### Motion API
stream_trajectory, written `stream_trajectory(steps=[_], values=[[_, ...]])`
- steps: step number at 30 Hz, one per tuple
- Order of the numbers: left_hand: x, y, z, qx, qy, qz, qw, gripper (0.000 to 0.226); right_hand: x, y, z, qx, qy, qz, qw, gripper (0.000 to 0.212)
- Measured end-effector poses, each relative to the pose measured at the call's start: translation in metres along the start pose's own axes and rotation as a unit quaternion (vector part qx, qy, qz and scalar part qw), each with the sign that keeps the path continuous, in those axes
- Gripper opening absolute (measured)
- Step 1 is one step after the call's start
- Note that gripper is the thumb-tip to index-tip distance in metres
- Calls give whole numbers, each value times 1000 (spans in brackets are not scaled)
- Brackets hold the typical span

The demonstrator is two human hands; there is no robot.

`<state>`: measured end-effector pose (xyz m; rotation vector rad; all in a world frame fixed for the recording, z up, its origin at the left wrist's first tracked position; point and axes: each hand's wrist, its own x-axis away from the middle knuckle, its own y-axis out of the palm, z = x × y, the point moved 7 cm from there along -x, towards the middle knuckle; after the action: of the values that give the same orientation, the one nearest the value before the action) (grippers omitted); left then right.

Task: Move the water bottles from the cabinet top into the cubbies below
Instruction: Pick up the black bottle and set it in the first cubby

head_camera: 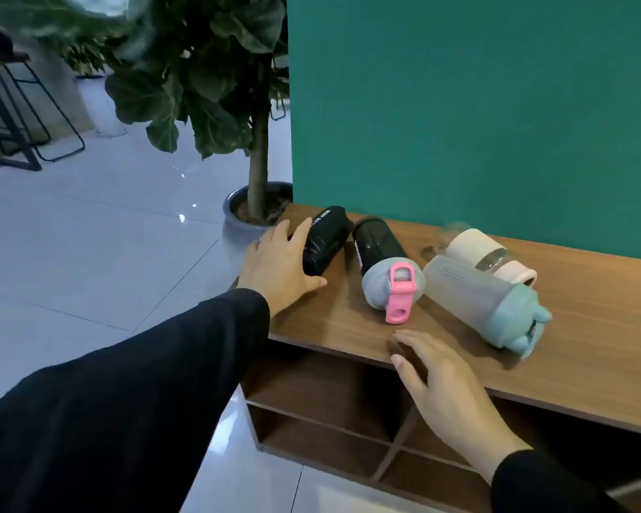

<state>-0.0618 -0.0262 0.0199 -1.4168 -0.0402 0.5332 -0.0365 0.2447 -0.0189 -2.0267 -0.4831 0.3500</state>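
Left hand (pixel 280 262) spread open against black bottle (pixel 326 239) lying on cabinet top (pixel 589 327), right hand (pixel 448 392) open and empty, pink-capped bottle (pixel 385 266) between hands, frosted teal-lidded bottle (pixel 485 301) and cream bottle (pixel 485 253) beyond right fingertips, cubbies (pixel 322 412) below.

Four water bottles on cabinet top (pixel 589 290): two black (pixel 326 238) (pixel 378 242), one frosted grey with teal lid (pixel 470 294), one cream-sleeved (pixel 474 246). Two hands (pixel 278 264) (pixel 448 390). One potted plant (pixel 237 212). Cubbies visible below: at least three (pixel 311 386).
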Motion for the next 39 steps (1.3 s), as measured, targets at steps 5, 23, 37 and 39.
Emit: stream_trajectory(steps=[5, 23, 37, 39], values=[[-14, 13, -1, 45, 5, -18, 999, 99, -3, 7, 5, -25, -16, 4, 1000, 46], [230, -128, 30, 475, -147, 58, 866, 63, 117, -2, -110, -268, -211, 62, 938, 116], [239, 14, 32, 305, -128, -224, 916, 65, 91, 122, -27, -216, -34, -80, 972, 101], [223, 32, 22, 297, -127, -215, 922, 76, 67, 137, -23, -248, 1, -95, 964, 98]])
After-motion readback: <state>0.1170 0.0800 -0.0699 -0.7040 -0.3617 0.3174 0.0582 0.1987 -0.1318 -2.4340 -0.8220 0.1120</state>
